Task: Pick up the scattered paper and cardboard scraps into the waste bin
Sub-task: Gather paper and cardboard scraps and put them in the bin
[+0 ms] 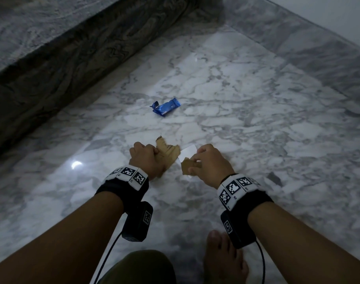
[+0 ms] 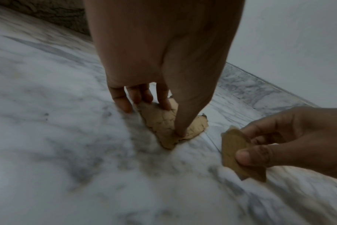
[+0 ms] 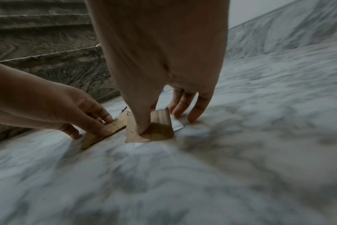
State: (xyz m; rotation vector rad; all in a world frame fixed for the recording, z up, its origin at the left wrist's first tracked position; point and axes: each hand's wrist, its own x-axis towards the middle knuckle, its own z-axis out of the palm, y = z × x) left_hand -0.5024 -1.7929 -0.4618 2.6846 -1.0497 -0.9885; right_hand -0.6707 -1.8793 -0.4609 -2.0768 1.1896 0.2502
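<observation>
Two cardboard scraps are in play, and both look light, thin and fairly stiff, with torn edges; I judge they will slide on the polished marble floor [image 1: 246, 103] rather than lift unless a fingertip gets under an edge.

I see the larger scrap [image 2: 164, 123] lying flat under my left hand [image 1: 147, 158]. The thumb presses down on its middle and the fingers [image 2: 164, 99] curl onto its far edge, so the hand is clamping it against the floor, not yet raising it. The near torn corner looks to me the best place to pry.

My right hand [image 1: 210, 160] pinches the smaller scrap [image 3: 154, 127] between thumb and forefinger, one end tilted up off the floor, the other fingers spread loosely beyond it. A white paper slip [image 1: 187, 151] lies beneath that scrap; it should be limp and hard to peel off the smooth stone.

Well ahead of both hands sits a blue wrapper [image 1: 165, 106]. No waste bin shows in any view.
</observation>
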